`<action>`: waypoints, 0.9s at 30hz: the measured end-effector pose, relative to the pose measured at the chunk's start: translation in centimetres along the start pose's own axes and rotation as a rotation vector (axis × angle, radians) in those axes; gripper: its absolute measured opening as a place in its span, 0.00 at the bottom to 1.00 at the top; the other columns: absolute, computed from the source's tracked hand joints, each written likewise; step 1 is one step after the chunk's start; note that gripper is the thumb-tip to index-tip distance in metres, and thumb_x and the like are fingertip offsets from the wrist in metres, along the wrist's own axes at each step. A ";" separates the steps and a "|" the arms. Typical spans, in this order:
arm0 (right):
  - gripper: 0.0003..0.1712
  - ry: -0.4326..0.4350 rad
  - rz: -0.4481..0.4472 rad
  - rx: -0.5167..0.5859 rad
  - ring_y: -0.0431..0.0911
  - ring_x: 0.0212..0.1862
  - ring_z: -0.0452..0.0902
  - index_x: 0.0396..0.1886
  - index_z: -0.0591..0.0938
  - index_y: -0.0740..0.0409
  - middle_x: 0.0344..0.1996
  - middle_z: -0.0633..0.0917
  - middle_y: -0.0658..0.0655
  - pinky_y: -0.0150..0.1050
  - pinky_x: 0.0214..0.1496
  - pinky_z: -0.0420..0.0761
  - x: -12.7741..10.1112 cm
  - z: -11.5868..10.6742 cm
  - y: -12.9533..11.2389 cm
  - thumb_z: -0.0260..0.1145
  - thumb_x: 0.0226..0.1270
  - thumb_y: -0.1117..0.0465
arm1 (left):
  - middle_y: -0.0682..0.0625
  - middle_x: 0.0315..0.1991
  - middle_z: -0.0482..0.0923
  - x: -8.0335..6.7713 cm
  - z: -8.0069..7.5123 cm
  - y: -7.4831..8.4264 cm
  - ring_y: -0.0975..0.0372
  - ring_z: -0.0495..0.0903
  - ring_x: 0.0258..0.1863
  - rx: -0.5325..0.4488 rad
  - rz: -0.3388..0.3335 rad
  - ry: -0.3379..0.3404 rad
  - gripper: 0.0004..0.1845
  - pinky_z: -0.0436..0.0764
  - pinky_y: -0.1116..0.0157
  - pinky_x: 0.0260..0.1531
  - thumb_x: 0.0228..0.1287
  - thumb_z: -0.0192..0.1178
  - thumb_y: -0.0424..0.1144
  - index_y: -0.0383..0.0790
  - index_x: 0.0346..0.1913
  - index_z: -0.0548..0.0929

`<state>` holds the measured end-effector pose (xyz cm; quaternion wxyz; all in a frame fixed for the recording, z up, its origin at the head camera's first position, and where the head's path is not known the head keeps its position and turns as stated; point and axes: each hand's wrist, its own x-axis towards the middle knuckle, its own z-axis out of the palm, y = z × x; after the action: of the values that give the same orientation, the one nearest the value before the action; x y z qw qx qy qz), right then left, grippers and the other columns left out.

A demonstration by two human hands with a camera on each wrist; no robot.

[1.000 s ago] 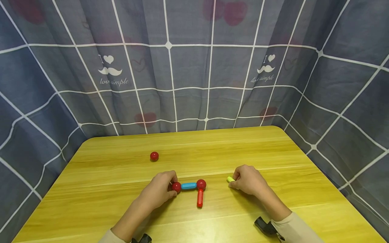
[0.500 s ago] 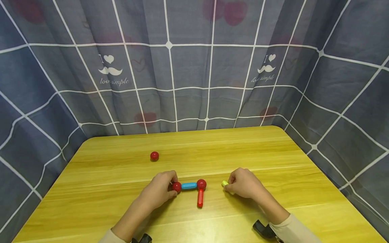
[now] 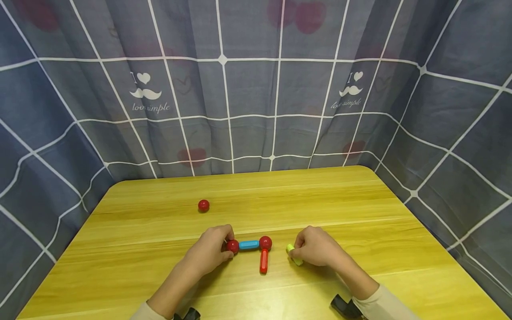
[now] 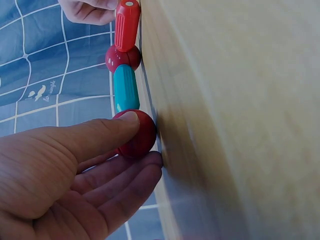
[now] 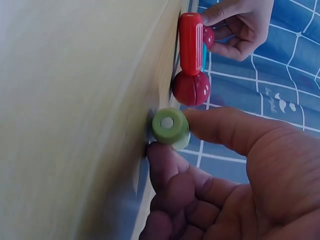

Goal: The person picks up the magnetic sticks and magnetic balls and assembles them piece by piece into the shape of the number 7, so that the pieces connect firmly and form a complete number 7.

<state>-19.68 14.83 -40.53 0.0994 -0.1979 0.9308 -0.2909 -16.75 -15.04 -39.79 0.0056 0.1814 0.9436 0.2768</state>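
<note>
1. Three red balls are counted: one pinched by the left hand (image 3: 212, 249) at the left end of the chain (image 3: 232, 246), one at the chain's corner (image 3: 265, 242), one loose (image 3: 203, 205) far back on the bench (image 3: 360, 195), well apart from the rest.
2. Three sticks are counted: a blue stick (image 3: 249, 244) lying between the two joined balls, a red stick (image 3: 263, 261) running from the corner ball toward the person, a green stick (image 3: 294, 255) held apart from the chain.
3. The left hand's thumb and fingers are curled round the end ball, as seen in the left wrist view.
4. The right hand (image 3: 316, 246) is clamped on the green stick, just right of the corner ball, not touching it.
5. Most of the green stick is hidden by the fingers in the head view; only its end shows.
6. Forearms are cut off by the bottom edge.
7. Open bench is seen behind and to both sides; a grey checked curtain (image 3: 248, 89) closes in three edges.
</note>
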 end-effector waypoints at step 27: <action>0.11 -0.301 0.014 0.529 0.38 0.13 0.63 0.19 0.83 0.64 0.15 0.80 0.53 0.31 0.16 0.62 -0.8 2.0 -1.9 0.72 0.56 0.63 | 0.54 0.28 0.74 0.0 0.0 0.1 0.60 0.73 0.30 -0.006 0.000 -0.002 0.15 0.74 0.65 0.29 0.50 0.74 0.28 0.42 0.34 0.76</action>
<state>-17.73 12.72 -40.99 0.2861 -0.1995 0.7988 -0.4901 -16.69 -15.02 -39.72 0.0072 0.1818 0.9428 0.2793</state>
